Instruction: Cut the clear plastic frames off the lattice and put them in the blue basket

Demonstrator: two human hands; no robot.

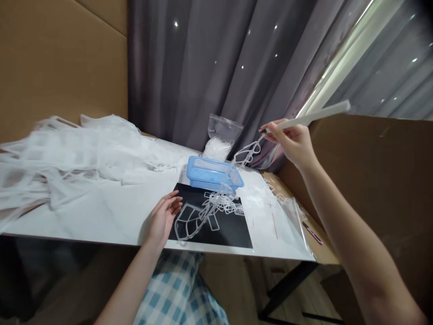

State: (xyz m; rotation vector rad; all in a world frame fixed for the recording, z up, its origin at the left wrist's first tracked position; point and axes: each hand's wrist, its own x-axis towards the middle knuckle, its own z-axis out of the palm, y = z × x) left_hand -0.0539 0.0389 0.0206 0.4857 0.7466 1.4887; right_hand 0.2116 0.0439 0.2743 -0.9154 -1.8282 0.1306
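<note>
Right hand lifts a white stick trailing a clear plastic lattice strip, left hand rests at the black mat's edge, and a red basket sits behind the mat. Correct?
Not quite: the head view shows the basket is blue, not red. The right hand, white stick, lattice strip, left hand and black mat are as stated.

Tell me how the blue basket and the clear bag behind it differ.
The blue basket is rigid, low and open-topped with mesh walls; the clear bag is soft, crinkled and stands taller. The basket is opaque blue, while the bag is see-through, showing white bits inside. Both sit on the white table.
</note>
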